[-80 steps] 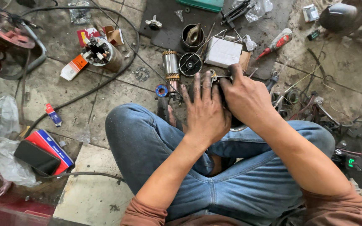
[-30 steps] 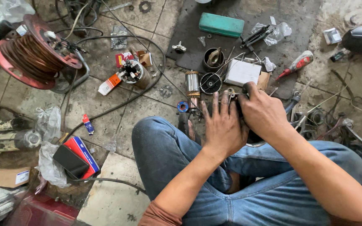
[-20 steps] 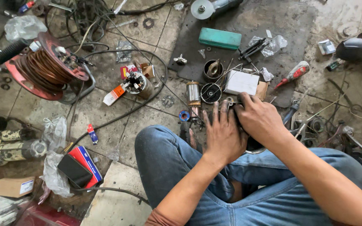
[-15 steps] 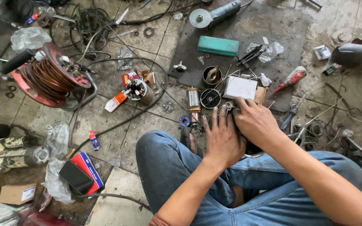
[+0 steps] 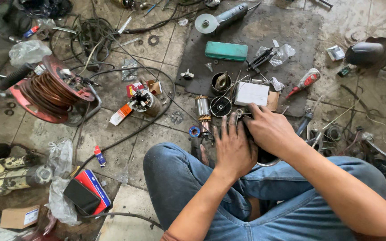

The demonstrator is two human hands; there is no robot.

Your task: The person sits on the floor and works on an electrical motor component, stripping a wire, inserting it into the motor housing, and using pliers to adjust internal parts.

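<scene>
while the person sits cross-legged on the tiled floor (image 5: 45,134) in blue jeans, both hands press down on a small dark part just in front of the knees; it is almost wholly hidden under them, so its kind cannot be told. the left hand (image 5: 233,149) lies flat, palm down, with its fingers (image 5: 222,131) stretched forward and slightly spread over the part's near side. the right hand (image 5: 271,129) sits just beside it, touching it, with fingers curled down over the part's far edge; whether they actually pinch it cannot be told.

just beyond the fingertips lie a motor armature (image 5: 202,109) with a copper band, a round black disc (image 5: 220,106) and a white box (image 5: 251,93). farther off, on a dark mat (image 5: 291,27), sit a green rectangular case (image 5: 226,51), a small dark cup (image 5: 221,82) and an angle grinder (image 5: 222,18) with its disc up. a red-handled screwdriver (image 5: 305,82) lies to the right of the box. a blue ring (image 5: 195,131) rests on the tiles near the left knee.

well to the left stands a red cable reel (image 5: 50,91) wound with brown cord, and a black cable (image 5: 126,136) snakes from there toward the middle. near the lower left corner a black phone (image 5: 81,196) rests on a red and blue box (image 5: 95,187).
</scene>
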